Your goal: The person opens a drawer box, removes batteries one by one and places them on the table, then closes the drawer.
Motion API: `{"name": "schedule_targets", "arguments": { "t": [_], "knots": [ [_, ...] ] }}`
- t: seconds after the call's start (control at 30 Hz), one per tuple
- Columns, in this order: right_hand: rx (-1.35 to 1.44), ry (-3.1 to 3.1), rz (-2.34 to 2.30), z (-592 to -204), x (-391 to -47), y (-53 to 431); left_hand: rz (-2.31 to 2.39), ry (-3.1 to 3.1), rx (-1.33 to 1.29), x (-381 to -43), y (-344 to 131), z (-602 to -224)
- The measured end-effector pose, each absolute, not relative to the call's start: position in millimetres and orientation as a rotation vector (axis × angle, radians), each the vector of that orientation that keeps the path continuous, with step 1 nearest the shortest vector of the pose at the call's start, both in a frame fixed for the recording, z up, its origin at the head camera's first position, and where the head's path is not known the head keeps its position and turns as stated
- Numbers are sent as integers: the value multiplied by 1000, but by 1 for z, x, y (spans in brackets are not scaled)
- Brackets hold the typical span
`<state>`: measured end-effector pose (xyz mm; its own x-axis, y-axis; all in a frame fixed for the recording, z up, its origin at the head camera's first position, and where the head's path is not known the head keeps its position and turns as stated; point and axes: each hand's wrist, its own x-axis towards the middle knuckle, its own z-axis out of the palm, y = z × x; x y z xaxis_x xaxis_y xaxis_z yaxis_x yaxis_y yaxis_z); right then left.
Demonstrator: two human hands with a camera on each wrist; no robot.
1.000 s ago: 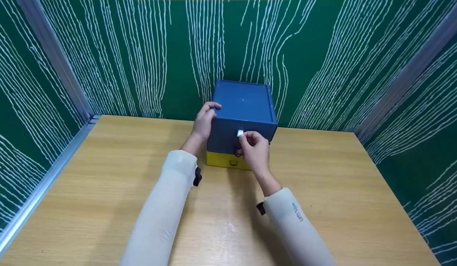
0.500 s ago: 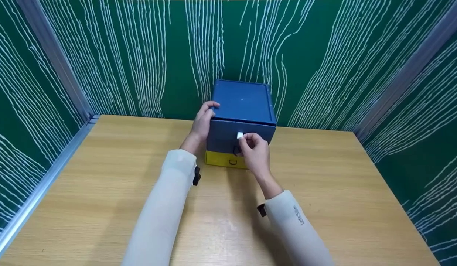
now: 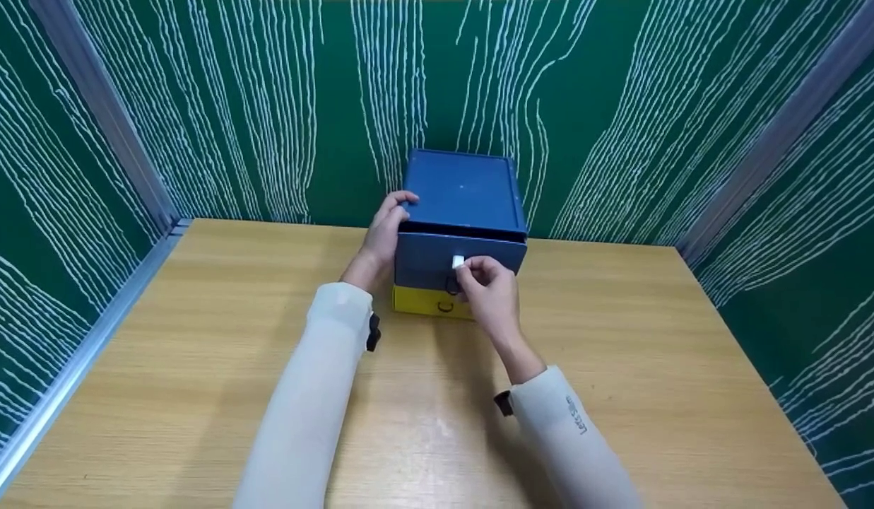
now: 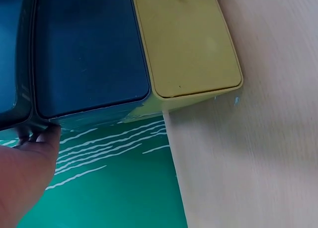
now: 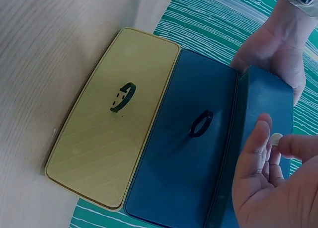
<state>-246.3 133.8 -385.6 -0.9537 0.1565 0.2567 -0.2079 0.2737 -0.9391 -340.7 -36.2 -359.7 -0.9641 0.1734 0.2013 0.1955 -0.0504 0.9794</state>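
Blue drawer [image 3: 424,259] stands ajar, hands [image 3: 384,235] [image 3: 494,290] holding its white tab [image 3: 458,261] and cabinet [image 3: 465,185].

See only part of white tab [image 3: 458,261] behind right grip [image 3: 492,291] | lose top drawer [image 4: 7,54] past left wrist view's edge

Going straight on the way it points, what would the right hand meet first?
Probably the front of the slightly open top drawer, behind the white tab the right hand pinches; the gap is hard to judge.

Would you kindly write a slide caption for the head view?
The right hand pinches the white tab on the slightly open top drawer while the left hand rests against the drawer unit.
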Motion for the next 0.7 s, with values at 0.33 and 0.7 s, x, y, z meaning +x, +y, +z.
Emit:
{"name": "schedule_targets", "arguments": {
  "t": [0.33, 0.7],
  "knots": [
    [41, -2249, 1799, -363, -221, 130, -2228, -2228, -447, -337, -40, -351],
    [57, -2271, 1797, -362, -211, 131, -2183, -2263, -466, -346, -43, -357]
  ]
}}
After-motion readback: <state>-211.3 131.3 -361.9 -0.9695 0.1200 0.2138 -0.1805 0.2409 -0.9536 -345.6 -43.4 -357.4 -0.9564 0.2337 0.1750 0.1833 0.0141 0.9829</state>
